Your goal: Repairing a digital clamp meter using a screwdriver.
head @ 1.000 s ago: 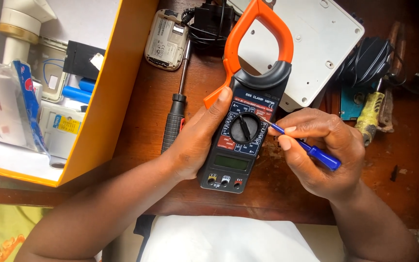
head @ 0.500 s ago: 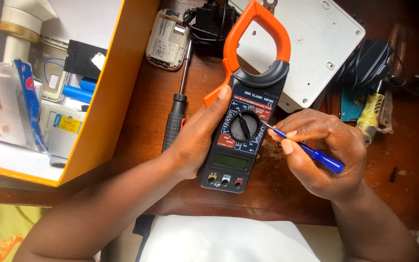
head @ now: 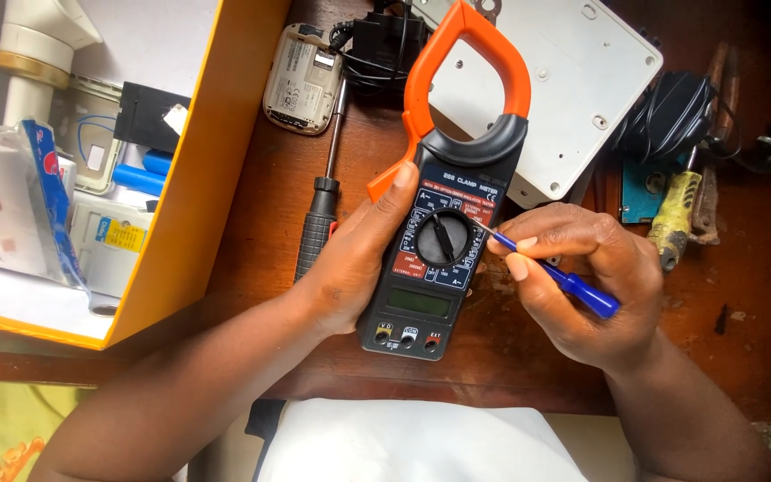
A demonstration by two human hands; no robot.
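Head view: left hand [head: 350, 268] grips the clamp meter [head: 435, 259] flat on the wooden bench [head: 760, 321], as a second ago. Right hand [head: 591, 286] pinches a small blue screwdriver [head: 564, 281]; its tip has edged closer to the rotary dial [head: 443, 236]. Black-handled screwdriver [head: 319, 223] lies left. Yellow box [head: 216, 178] holds switch plates, a blue packet, white pipe fitting.
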